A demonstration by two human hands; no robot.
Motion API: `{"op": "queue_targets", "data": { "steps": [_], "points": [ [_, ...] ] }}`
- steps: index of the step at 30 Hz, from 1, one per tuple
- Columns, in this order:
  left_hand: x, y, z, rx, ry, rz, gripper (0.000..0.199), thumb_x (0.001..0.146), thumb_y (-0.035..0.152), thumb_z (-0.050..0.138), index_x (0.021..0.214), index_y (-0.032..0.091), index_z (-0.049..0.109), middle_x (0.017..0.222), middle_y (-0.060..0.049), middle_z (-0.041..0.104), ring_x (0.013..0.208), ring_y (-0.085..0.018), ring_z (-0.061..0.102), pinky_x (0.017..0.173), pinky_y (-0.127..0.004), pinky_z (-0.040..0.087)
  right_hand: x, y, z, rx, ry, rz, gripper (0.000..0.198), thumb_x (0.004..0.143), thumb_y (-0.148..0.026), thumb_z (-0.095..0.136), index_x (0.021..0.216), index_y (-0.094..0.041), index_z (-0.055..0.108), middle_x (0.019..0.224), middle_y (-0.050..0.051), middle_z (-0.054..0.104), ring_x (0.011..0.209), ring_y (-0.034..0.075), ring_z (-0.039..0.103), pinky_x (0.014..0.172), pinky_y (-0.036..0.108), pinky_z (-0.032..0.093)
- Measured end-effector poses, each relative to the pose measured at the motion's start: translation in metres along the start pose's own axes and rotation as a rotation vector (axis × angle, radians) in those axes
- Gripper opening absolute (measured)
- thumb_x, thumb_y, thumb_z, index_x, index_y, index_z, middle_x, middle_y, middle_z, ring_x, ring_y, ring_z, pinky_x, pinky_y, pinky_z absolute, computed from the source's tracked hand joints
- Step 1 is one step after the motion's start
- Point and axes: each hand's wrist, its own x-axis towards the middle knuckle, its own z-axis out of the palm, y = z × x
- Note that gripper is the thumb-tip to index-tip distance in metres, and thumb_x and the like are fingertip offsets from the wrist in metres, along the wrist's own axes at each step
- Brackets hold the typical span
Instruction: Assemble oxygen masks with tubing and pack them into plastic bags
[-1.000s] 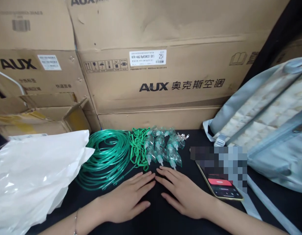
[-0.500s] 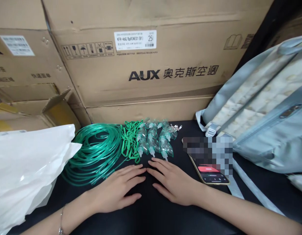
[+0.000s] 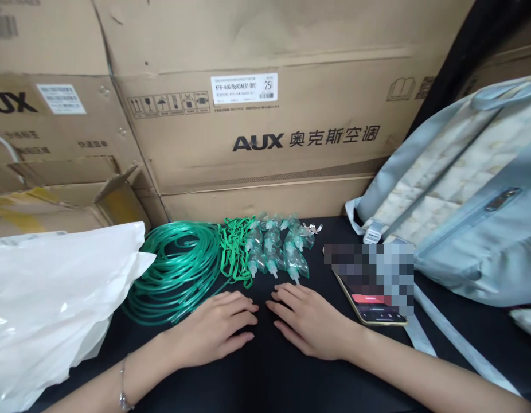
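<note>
My left hand (image 3: 220,327) rests palm down on the black surface, fingers apart and holding nothing. It lies just in front of a large coil of green tubing (image 3: 179,264). Facing it across a small gap is my right hand (image 3: 306,318), also palm down, open and without anything in it. Beyond my fingertips sit several clear green oxygen masks (image 3: 274,249) in rows, their pale nozzles pointing toward me. Between the masks and the tubing lies a tangle of green elastic straps (image 3: 237,246). Small silvery metal strips (image 3: 312,229) are at the back right of the masks.
Large cardboard boxes (image 3: 265,166) stand along the back. A white plastic bag (image 3: 63,304) fills the left side. On the right, a phone (image 3: 373,307) lies by a light blue backpack (image 3: 472,246), whose straps (image 3: 459,338) trail forward.
The view has shifted slightly, so the scene sits a little further right and lower. My fingertips have drawn apart, leaving a wider gap between the hands.
</note>
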Motion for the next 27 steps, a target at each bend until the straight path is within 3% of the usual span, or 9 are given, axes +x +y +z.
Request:
{"op": "queue_targets", "data": {
  "steps": [3, 5, 9, 12, 18, 22, 25, 27],
  "points": [
    [0.001, 0.003, 0.001, 0.048, 0.015, 0.011, 0.021, 0.086, 0.025, 0.045, 0.101, 0.019, 0.058, 0.106, -0.005, 0.061, 0.098, -0.020, 0.055, 0.086, -0.034, 0.044, 0.001, 0.001, -0.002, -0.051, 0.029, 0.003, 0.026, 0.088, -0.025, 0.038, 0.098, -0.016, 0.060, 0.084, 0.008, 0.059, 0.081, 0.019, 0.052, 0.070, 0.031, 0.042],
    [0.001, 0.005, 0.003, 0.086, 0.030, 0.020, 0.021, 0.086, 0.023, 0.044, 0.101, 0.019, 0.058, 0.102, -0.006, 0.060, 0.093, -0.020, 0.056, 0.082, -0.033, 0.045, 0.002, 0.006, -0.006, -0.110, 0.094, 0.079, 0.027, 0.089, -0.024, 0.035, 0.092, -0.017, 0.060, 0.081, 0.008, 0.057, 0.077, 0.019, 0.052, 0.067, 0.031, 0.041],
    [0.002, 0.007, 0.010, 0.157, 0.087, 0.029, 0.025, 0.086, 0.018, 0.041, 0.107, 0.018, 0.054, 0.093, -0.006, 0.060, 0.087, -0.019, 0.055, 0.078, -0.032, 0.044, 0.003, 0.025, -0.015, -0.252, 0.247, 0.496, 0.030, 0.088, -0.031, 0.036, 0.101, -0.012, 0.056, 0.090, 0.013, 0.056, 0.082, 0.025, 0.055, 0.066, 0.034, 0.043],
    [0.002, 0.007, 0.012, 0.160, 0.081, 0.034, 0.025, 0.086, 0.016, 0.039, 0.105, 0.018, 0.054, 0.091, -0.007, 0.059, 0.085, -0.019, 0.054, 0.077, -0.031, 0.044, 0.001, 0.038, -0.017, -0.147, 0.213, 0.704, 0.035, 0.087, -0.033, 0.040, 0.112, -0.011, 0.050, 0.095, 0.014, 0.058, 0.081, 0.025, 0.059, 0.063, 0.033, 0.046],
    [0.003, 0.007, 0.010, 0.079, 0.138, 0.046, 0.023, 0.085, 0.015, 0.040, 0.101, 0.020, 0.057, 0.091, -0.005, 0.059, 0.084, -0.017, 0.055, 0.078, -0.029, 0.045, -0.005, 0.043, -0.018, 0.247, 0.177, 0.737, 0.021, 0.083, -0.025, 0.044, 0.098, -0.015, 0.056, 0.073, 0.005, 0.065, 0.070, 0.019, 0.062, 0.064, 0.029, 0.045],
    [0.001, 0.004, 0.010, -0.013, 0.147, 0.020, 0.023, 0.086, 0.019, 0.043, 0.104, 0.021, 0.056, 0.094, -0.005, 0.062, 0.089, -0.017, 0.057, 0.081, -0.029, 0.046, -0.011, 0.049, -0.023, 0.472, 0.201, 0.733, 0.015, 0.080, -0.027, 0.047, 0.090, -0.018, 0.053, 0.068, 0.000, 0.060, 0.054, 0.013, 0.058, 0.053, 0.025, 0.043],
    [-0.001, 0.001, 0.011, -0.157, 0.161, -0.020, 0.029, 0.084, 0.022, 0.047, 0.113, 0.022, 0.051, 0.106, -0.005, 0.061, 0.098, -0.017, 0.056, 0.086, -0.030, 0.046, -0.016, 0.058, -0.030, 0.660, 0.228, 0.733, 0.014, 0.078, -0.028, 0.049, 0.087, -0.019, 0.048, 0.067, -0.003, 0.054, 0.047, 0.009, 0.053, 0.048, 0.023, 0.042],
    [0.001, 0.001, 0.011, -0.327, 0.240, -0.065, 0.032, 0.083, 0.022, 0.050, 0.115, 0.023, 0.050, 0.112, -0.005, 0.058, 0.101, -0.017, 0.055, 0.088, -0.030, 0.046, -0.017, 0.060, -0.039, 0.770, 0.238, 0.736, 0.016, 0.077, -0.031, 0.049, 0.087, -0.018, 0.046, 0.066, -0.003, 0.051, 0.046, 0.008, 0.050, 0.041, 0.020, 0.039]
  ]
}}
